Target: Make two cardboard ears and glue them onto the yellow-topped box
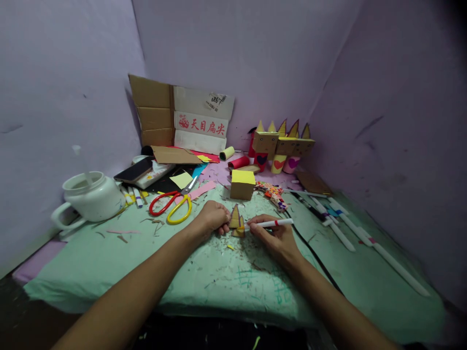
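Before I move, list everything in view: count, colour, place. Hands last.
mug: one, white, far left
phone: one, black, back left
scissors: one pair, red-and-yellow handles, centre left
opened carton: one, brown and white, back
lying tubes: two, yellow and red, back
heart figures: three, brown heads, back right
small box: one, brown, yellow top, centre
glue gun: one, multicoloured, centre right
cord: one, black, right
loose pens: several, mostly white, both sides
paper and card scraps: many, mixed colours, scattered
tablecloth: one, pale green, underneath
cardboard spikes: two or more, brown, centre front
held pen: one, white, centre front
left hand: one, bare, beside spikes
right hand: one, bare, holding pen
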Demonstrator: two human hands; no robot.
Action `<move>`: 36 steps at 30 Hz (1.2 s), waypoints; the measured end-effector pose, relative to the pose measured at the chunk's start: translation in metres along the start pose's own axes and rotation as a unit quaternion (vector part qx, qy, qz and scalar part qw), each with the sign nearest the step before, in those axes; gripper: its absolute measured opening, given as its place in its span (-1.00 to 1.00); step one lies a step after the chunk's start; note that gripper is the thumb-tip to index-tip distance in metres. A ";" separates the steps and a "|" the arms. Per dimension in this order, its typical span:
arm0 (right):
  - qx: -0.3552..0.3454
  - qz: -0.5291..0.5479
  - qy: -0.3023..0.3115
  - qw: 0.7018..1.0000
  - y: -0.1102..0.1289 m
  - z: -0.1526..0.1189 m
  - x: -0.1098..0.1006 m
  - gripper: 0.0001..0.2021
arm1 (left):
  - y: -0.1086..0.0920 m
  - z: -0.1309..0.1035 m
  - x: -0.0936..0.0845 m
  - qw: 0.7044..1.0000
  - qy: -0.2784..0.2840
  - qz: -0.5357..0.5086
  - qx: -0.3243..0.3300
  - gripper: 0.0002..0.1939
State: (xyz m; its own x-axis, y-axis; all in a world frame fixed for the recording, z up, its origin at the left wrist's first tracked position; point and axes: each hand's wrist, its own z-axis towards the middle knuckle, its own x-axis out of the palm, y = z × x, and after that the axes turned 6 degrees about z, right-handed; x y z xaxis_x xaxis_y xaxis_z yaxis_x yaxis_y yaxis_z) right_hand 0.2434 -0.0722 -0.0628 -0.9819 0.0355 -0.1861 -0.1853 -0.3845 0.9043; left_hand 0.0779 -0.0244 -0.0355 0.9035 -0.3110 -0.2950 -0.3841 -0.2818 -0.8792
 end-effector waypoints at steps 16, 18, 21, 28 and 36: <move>-0.032 -0.019 0.010 0.999 0.001 0.000 0.000 -0.85 | 0.000 0.001 0.000 1.000 0.003 0.001 -0.002 -0.81; -0.027 -0.015 0.019 0.999 0.001 0.000 0.000 -0.84 | 0.000 0.001 0.000 1.000 0.003 0.000 -0.002 -0.81; -0.022 -0.008 0.009 1.000 0.001 0.000 0.000 -0.84 | 0.000 0.001 0.000 1.000 0.002 0.000 -0.003 -0.81; -0.022 -0.019 0.009 1.000 0.002 0.000 0.001 -0.84 | -0.001 -0.001 0.000 1.000 0.002 0.001 -0.006 -0.80; -0.021 -0.016 0.017 0.999 0.002 -0.001 0.001 -0.84 | -0.001 -0.001 -0.001 1.000 0.003 0.000 -0.002 -0.79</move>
State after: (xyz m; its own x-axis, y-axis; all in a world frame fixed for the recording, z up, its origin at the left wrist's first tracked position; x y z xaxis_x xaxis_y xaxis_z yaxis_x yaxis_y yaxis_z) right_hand 0.2421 -0.0736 -0.0610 -0.9732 0.0172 -0.2293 -0.2150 -0.4216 0.8809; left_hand 0.0775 -0.0247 -0.0344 0.9024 -0.3168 -0.2921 -0.3843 -0.2848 -0.8782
